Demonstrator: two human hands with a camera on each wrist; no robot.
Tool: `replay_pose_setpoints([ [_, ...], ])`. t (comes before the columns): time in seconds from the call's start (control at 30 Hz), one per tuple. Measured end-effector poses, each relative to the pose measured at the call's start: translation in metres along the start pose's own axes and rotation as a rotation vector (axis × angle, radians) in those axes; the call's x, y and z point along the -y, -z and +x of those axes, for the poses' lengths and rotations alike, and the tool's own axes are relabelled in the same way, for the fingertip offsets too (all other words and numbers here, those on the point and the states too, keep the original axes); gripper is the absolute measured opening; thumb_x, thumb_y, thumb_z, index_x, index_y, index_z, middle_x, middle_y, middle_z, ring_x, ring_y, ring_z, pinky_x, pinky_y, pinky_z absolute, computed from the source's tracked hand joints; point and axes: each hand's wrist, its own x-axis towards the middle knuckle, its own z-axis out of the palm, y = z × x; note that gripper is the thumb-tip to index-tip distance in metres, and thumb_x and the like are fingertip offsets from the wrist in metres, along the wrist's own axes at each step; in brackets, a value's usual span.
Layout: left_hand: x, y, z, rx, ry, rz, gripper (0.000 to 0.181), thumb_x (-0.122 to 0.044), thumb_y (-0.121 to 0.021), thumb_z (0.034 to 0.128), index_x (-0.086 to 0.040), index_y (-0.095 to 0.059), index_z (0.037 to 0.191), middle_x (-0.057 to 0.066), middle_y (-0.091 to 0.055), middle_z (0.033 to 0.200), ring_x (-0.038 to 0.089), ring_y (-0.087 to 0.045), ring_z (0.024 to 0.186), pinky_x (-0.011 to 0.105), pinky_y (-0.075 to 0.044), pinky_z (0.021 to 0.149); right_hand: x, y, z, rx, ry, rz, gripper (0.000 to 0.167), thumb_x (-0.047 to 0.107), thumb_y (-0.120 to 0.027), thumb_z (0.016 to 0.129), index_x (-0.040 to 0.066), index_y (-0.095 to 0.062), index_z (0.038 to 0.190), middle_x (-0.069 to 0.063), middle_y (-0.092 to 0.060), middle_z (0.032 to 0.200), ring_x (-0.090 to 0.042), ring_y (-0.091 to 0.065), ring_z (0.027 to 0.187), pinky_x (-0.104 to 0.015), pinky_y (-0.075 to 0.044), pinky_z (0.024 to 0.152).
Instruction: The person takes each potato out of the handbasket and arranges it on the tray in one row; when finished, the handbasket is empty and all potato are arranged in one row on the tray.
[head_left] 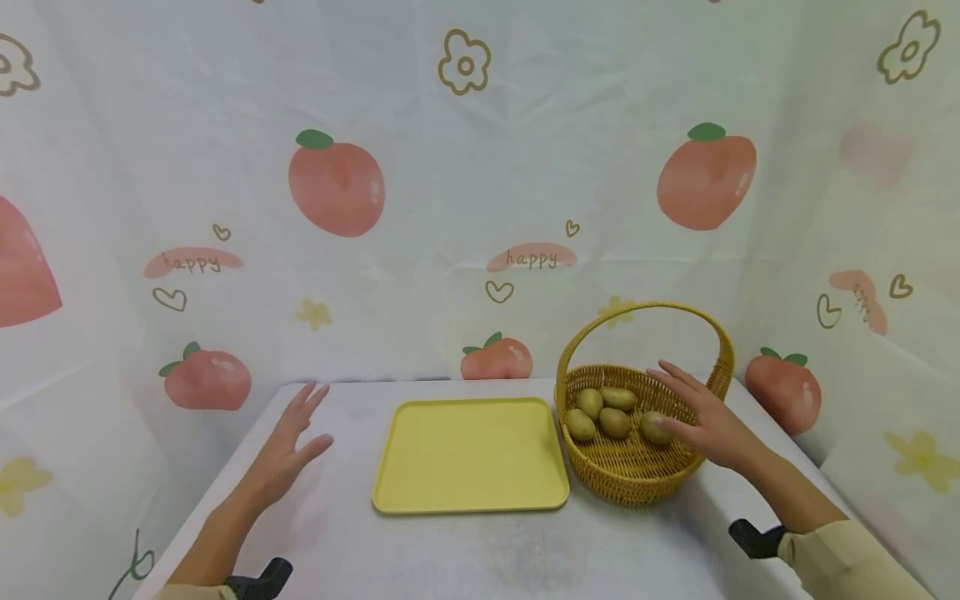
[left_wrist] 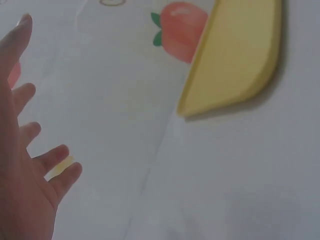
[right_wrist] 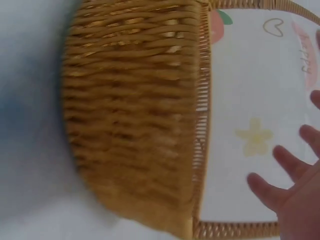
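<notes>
A wicker basket (head_left: pixel 633 483) with a tall arched handle stands at the right of the table, with several potatoes (head_left: pixel 615 422) lying inside it. To its left lies a flat yellow tray (head_left: pixel 472 457) with nothing on it. My right hand (head_left: pixel 708 425) hovers at the basket's right side, fingers spread and holding nothing; it covers part of the basket in the head view. Left of the tray, my left hand (head_left: pixel 281 458) is raised over the table, fingers extended, also holding nothing. The right wrist view shows the woven basket side (right_wrist: pixel 135 110) close up; potatoes are hidden there.
A white cloth covers the table (head_left: pixel 420 554). Behind and at both sides hangs a white curtain (head_left: pixel 420 183) printed with peaches, flowers and hearts. Each wrist wears a black strap mount, such as the mount (head_left: pixel 756 540) on the right.
</notes>
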Motion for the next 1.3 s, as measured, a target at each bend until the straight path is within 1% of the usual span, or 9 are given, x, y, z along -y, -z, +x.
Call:
replay_pose_setpoints([
  [0.1, -0.004, -0.001, 0.007, -0.006, -0.007, -0.078, 0.066, -0.028, -0.057, 0.0959, -0.015, -0.028, 0.154, 0.019, -0.019, 0.157, 0.046, -0.037, 0.131, 0.065, -0.040, 0.098, 0.000, -0.002, 0.015, 0.040, -0.029, 0.010, 0.065, 0.029, -0.068, 0.091, 0.009, -0.041, 0.146, -0.022, -0.031, 0.152, -0.051, -0.030, 0.134, -0.075, -0.031, 0.096],
  [0.23, -0.006, -0.004, 0.014, -0.010, 0.000, -0.160, 0.061, -0.025, -0.057, 0.0971, -0.014, -0.033, 0.152, 0.017, -0.026, 0.156, 0.040, -0.039, 0.132, 0.050, -0.043, 0.101, -0.001, -0.002, 0.031, 0.108, -0.093, 0.065, 0.061, 0.031, -0.065, 0.094, 0.005, -0.043, 0.144, -0.024, -0.041, 0.146, -0.049, -0.041, 0.128, -0.070, -0.039, 0.095],
  [0.3, -0.005, -0.008, 0.016, -0.016, 0.009, -0.197, 0.058, -0.021, -0.058, 0.0973, -0.012, -0.036, 0.150, 0.016, -0.028, 0.155, 0.040, -0.040, 0.132, 0.048, -0.043, 0.101, -0.003, -0.003, 0.039, 0.147, -0.137, 0.107, 0.059, 0.034, -0.062, 0.095, 0.005, -0.044, 0.144, -0.024, -0.046, 0.142, -0.047, -0.047, 0.124, -0.066, -0.044, 0.093],
  [0.53, 0.000, -0.029, 0.020, 0.002, 0.101, -0.317, 0.054, -0.026, -0.058, 0.0980, -0.008, -0.041, 0.147, 0.017, -0.034, 0.152, 0.041, -0.037, 0.134, 0.064, -0.037, 0.103, -0.018, -0.018, 0.062, 0.259, -0.247, 0.363, 0.059, 0.030, -0.058, 0.098, -0.002, -0.041, 0.144, -0.031, -0.042, 0.142, -0.047, -0.046, 0.124, -0.057, -0.048, 0.094],
  [0.73, 0.003, -0.054, 0.018, 0.037, 0.227, -0.390, 0.057, -0.031, -0.062, 0.0955, -0.010, -0.043, 0.145, 0.015, -0.038, 0.151, 0.040, -0.036, 0.136, 0.064, -0.036, 0.104, -0.029, -0.034, 0.074, 0.362, -0.339, 0.487, 0.055, 0.023, -0.056, 0.099, -0.005, -0.039, 0.143, -0.034, -0.038, 0.142, -0.048, -0.045, 0.124, -0.058, -0.049, 0.093],
  [0.87, 0.005, -0.068, 0.014, 0.071, 0.315, -0.433, 0.056, -0.027, -0.063, 0.0948, -0.011, -0.044, 0.145, 0.016, -0.037, 0.151, 0.040, -0.036, 0.136, 0.063, -0.035, 0.105, -0.031, -0.042, 0.076, 0.411, -0.388, 0.496, 0.055, 0.023, -0.058, 0.098, -0.006, -0.041, 0.141, -0.034, -0.039, 0.141, -0.047, -0.045, 0.125, -0.058, -0.049, 0.093],
  [1.07, 0.010, -0.082, 0.008, 0.143, 0.433, -0.500, 0.058, -0.023, -0.066, 0.0923, -0.012, -0.045, 0.145, 0.020, -0.039, 0.149, 0.039, -0.040, 0.134, 0.059, -0.039, 0.104, -0.032, -0.050, 0.076, 0.484, -0.389, 0.420, 0.045, 0.024, -0.062, 0.095, -0.004, -0.055, 0.129, -0.024, -0.054, 0.129, -0.032, -0.054, 0.112, -0.045, -0.054, 0.083],
  [1.17, 0.011, -0.085, 0.003, 0.177, 0.453, -0.525, 0.061, -0.022, -0.069, 0.0900, -0.009, -0.045, 0.145, 0.023, -0.046, 0.142, 0.040, -0.045, 0.130, 0.058, -0.041, 0.103, -0.030, -0.054, 0.078, 0.535, -0.389, 0.391, 0.036, 0.020, -0.063, 0.093, -0.001, -0.061, 0.122, -0.016, -0.059, 0.120, -0.025, -0.053, 0.101, -0.040, -0.052, 0.077],
  [1.3, 0.012, -0.089, -0.003, 0.198, 0.444, -0.530, 0.065, -0.017, -0.074, 0.0854, -0.004, -0.047, 0.143, 0.024, -0.050, 0.138, 0.039, -0.049, 0.125, 0.056, -0.043, 0.101, -0.025, -0.060, 0.080, 0.589, -0.415, 0.362, 0.032, 0.014, -0.067, 0.089, 0.000, -0.065, 0.117, -0.010, -0.058, 0.111, -0.023, -0.051, 0.091, -0.039, -0.052, 0.074],
])
